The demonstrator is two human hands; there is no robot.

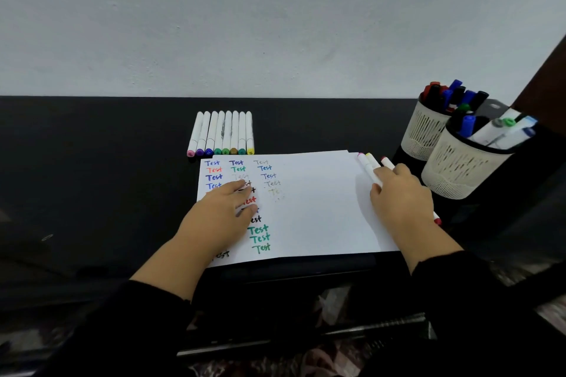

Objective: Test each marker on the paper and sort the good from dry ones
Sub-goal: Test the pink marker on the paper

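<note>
I see my left hand (223, 208) lying flat on the white paper (318, 208), fingers straight and spread, covering some of the "Test" words written in blue, red, green and black. My right hand (401, 199) rests at the right edge of the paper, on top of three white markers (369, 167) with pink, yellow and red ends. Its fingers look loosely bent over them, but I cannot tell if they grip one. Just past the far left side of the paper, eight white markers (222, 133) lie in a neat row, side by side, colored caps toward me. On the right stand two mesh cups (453, 168), both full of markers, one close behind the other. Everything sits on a black table (92, 162).
</note>
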